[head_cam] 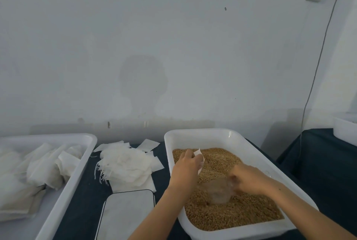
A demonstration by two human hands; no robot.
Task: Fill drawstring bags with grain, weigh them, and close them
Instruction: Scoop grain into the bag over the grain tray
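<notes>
Grain [222, 212], golden-brown and loose, fills the white rectangular plastic tub [237, 139] at the table's right. Left hand [186, 168], above the grain near the tub's left wall, pinches a small white fabric drawstring bag [200, 157] at its mouth. Right hand [249, 178], blurred, curls round a clear plastic scoop [219, 191] resting in the grain just right of the bag. Flat white weighing scale [125, 214] lies between this tub and a second white tray [77, 172] of filled bags [44, 170]; a heap of empty white bags [125, 162] sits behind the scale on dark cloth [81, 210].
</notes>
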